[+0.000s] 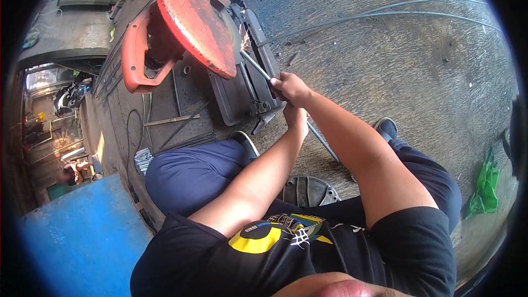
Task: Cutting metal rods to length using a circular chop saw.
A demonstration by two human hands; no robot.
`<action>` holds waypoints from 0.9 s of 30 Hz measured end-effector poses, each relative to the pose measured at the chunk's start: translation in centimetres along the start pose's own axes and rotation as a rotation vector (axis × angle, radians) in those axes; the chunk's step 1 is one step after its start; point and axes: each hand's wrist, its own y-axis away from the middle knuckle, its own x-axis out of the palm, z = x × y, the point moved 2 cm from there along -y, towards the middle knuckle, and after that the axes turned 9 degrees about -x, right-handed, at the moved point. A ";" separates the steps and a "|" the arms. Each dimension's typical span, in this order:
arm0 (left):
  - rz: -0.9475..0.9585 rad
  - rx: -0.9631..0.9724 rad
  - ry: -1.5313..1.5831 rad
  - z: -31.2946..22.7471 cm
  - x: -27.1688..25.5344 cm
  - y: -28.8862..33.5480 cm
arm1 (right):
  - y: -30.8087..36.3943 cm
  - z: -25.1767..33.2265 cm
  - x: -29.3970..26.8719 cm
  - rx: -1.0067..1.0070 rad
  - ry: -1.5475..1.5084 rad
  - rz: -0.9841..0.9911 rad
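My right hand (pixel 291 89) is closed around a thin grey metal rod (pixel 256 66). Just behind it on the same rod, my left hand (pixel 296 119) is also closed, its fingers partly hidden. The rod's far end meets the disc area of a cut-off saw (pixel 192 19), under its worn orange guard. Small orange sparks (pixel 245 38) fly at that contact. The rod's near end slants down past my right forearm. On the saw's left side, the orange handle (pixel 132 58) has no hand on it. A dark metal base (pixel 228 96) lies beneath the guard.
Long thin rods (pixel 385 11) stretch over the floor at the far right. Short metal pieces (pixel 144 159) lie by my left knee. A green bag (pixel 485 187) is at the right, a blue panel (pixel 88 236) at lower left. Another person (pixel 77 170) is in the left background.
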 end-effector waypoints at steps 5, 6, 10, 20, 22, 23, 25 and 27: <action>0.069 -0.076 -0.119 0.2 -0.7 -0.6 | 0.0 0.2 0.2 0.000 -0.100 -0.002; 0.074 -0.084 -0.098 0.4 -0.8 -0.9 | 0.1 0.4 0.3 0.000 -0.100 -0.001; -0.007 -0.031 0.077 0.0 0.0 -0.1 | 0.4 0.9 0.1 -0.016 -0.019 -0.006; 0.014 -0.026 0.097 0.5 -0.2 -0.8 | -0.8 0.0 0.1 0.034 0.031 0.007; 0.005 -0.032 0.083 1.1 -0.4 -1.5 | -0.5 -0.1 0.1 0.043 0.034 -0.034; 0.002 -0.033 0.082 1.3 -0.7 -1.9 | -0.3 0.1 0.3 0.051 0.036 -0.073; 0.033 -0.048 0.006 1.6 -1.6 -2.8 | 0.1 0.7 1.1 0.041 0.078 -0.078; 0.190 -0.006 0.322 2.1 -2.9 -4.8 | 0.0 1.2 2.1 0.020 0.119 -0.068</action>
